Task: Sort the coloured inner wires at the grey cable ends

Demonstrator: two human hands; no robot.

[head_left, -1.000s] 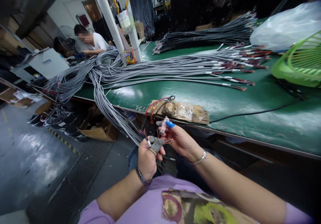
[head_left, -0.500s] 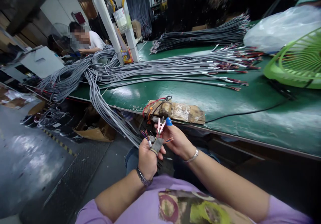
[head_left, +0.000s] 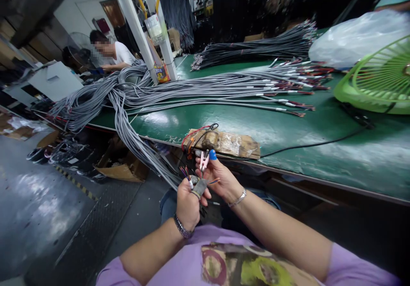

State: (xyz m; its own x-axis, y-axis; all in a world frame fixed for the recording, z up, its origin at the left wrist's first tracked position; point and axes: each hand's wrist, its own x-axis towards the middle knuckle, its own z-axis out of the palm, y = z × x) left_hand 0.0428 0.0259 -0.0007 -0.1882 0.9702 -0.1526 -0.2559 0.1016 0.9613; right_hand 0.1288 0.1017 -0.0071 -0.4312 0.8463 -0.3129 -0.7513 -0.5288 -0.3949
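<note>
Your right hand, pinching the pink clip, has turned it upright, twelve o'clock of the grey cable end your left fingers clasp, seemingly meeting a wire.

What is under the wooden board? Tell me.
The green tabletop shows beyond the wooden board; whatever lies directly beneath the board is covered and cannot be seen.

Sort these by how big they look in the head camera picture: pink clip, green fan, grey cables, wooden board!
1. Grey cables
2. Green fan, partly cut off
3. Wooden board
4. Pink clip, in the right hand
</note>
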